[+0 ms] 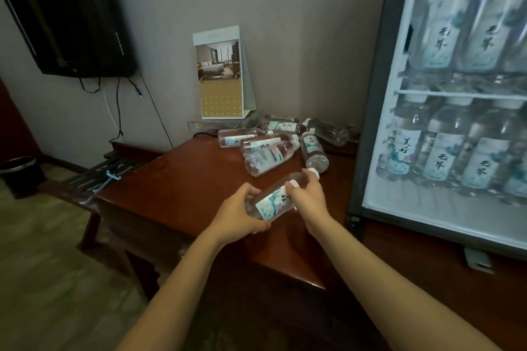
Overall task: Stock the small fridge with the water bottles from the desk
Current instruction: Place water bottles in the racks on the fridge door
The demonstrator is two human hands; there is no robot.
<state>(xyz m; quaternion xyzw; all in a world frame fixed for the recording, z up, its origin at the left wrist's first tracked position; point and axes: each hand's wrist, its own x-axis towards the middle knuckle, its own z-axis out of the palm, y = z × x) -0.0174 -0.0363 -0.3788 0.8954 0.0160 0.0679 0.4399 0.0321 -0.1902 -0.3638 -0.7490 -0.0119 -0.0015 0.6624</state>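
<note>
Pick-up step. Water bottle (273, 202), tilted over bench (199, 179), gripped by left hand (242, 209) at base, right hand (309, 198) near cap. Next: carry right to fridge (373, 111), apparently closed; one hand needed free for opening.

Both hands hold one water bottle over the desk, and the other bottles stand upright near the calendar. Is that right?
Only partly. The head view shows the left hand and right hand holding one water bottle over the desk, but the other bottles lie on their sides near the calendar, not upright.
</note>
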